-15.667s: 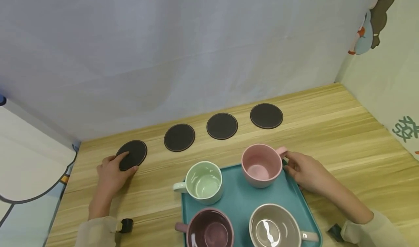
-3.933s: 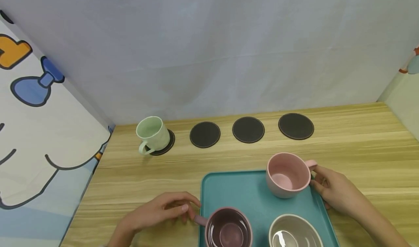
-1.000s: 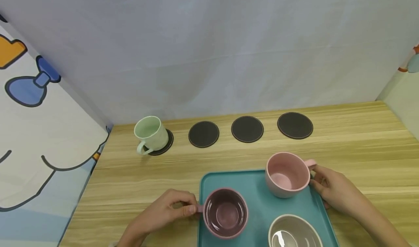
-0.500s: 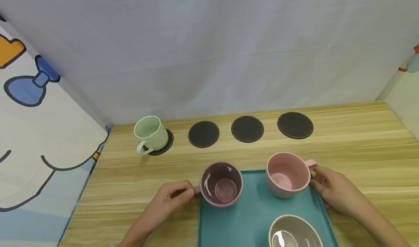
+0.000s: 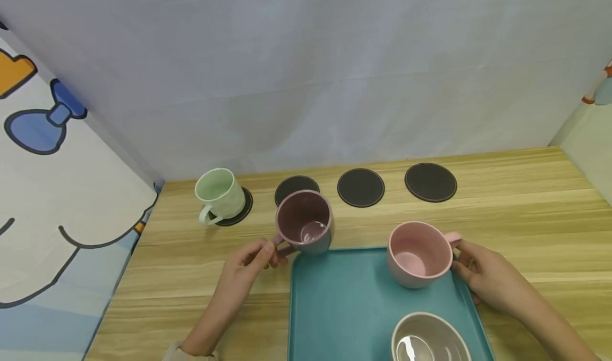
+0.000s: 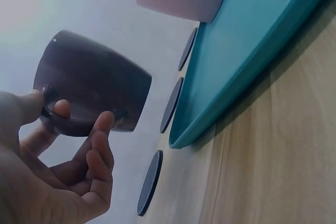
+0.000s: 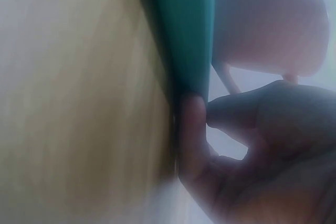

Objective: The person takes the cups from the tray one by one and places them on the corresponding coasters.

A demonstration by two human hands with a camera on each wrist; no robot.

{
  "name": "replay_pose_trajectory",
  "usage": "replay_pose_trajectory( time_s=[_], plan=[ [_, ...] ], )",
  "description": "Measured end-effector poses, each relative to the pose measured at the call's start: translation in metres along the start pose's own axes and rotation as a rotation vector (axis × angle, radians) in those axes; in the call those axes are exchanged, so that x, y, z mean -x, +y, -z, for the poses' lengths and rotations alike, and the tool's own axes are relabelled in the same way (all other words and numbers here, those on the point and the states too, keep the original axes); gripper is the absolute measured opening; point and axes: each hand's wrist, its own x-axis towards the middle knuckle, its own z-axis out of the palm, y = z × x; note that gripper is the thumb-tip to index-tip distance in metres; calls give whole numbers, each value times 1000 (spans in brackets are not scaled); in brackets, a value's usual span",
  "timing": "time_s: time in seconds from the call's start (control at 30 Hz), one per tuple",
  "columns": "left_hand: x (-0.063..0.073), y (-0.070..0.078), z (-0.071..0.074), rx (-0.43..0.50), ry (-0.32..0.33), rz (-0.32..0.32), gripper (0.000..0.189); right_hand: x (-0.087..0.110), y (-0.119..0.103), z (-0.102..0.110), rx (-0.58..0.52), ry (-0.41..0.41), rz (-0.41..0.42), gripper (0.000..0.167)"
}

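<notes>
Left hand (image 5: 246, 263) pinches the purple mug (image 5: 306, 225), just ahead, by its handle (image 6: 77, 128) — that one-sided hold could let it tip; right hand (image 5: 490, 276) grips the tray (image 5: 344, 297).

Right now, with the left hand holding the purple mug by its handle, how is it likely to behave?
The purple mug looks like glazed ceramic, so it's probably stiff and could chip. With the left hand gripping only the handle, it may tip to one side. Being glossy, it could be slippery.

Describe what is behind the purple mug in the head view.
The far part of a black coaster shows beyond the purple mug; the coaster's near part is covered.
</notes>
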Motion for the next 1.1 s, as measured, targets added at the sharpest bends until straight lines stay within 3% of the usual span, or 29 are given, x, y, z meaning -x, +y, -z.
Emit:
replay_pose_trajectory(
  time_s=[0.4,0.63,0.8,1.1],
  plan=[
    [-25,7,-5,97,117,49,38,-2,-3,1,4,-2,2,44],
    [-41,1,-4,196,168,76,32,-1,-4,0,15,3,5,42],
    [-53,-2,-2,207,197,62,34,0,-2,0,18,4,3,43],
    [-66,-4,-4,245,238,102,35,0,1,0,27,7,6,43]
  ],
)
